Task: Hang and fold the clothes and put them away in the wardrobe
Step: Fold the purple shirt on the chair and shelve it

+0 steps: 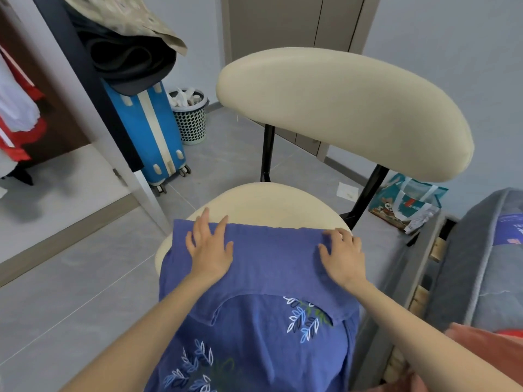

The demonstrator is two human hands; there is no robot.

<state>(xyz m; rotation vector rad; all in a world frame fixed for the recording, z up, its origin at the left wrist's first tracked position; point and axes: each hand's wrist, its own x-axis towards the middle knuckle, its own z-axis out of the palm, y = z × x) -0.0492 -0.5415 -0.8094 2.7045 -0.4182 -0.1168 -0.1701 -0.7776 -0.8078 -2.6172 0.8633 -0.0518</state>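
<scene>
Chair [339,108]: cream padded seat and curved backrest on black legs, standing on grey floor tiles; every place below is given from it.
Blue garment [268,258]: lies across the near half of the chair seat and hangs off its front edge towards the person. The upper part is folded over, and white and blue leaf embroidery shows on the lower part.
Left hand [210,250]: lies flat on the left part of the fold, palm down and fingers spread, with the fingertips at the cloth's far edge.
Right hand [343,256]: rests on the fold's far right corner, above the seat's right side. The fingers are bent down over the cloth edge; I cannot tell whether they pinch it or only press.
Wardrobe [65,114]: left of the chair, open.
Red and white clothes [17,114]: hang inside the wardrobe.
Blue suitcase [152,131]: upright, left of the chair and beyond it, beside the wardrobe door, with dark clothes [127,58] heaped on top.
Mesh basket [191,120]: just right of the suitcase, left of the backrest.
Teal bag [404,205]: right of the chair, under the backrest's right end.
Grey bedding [486,264]: farther right of the chair.
</scene>
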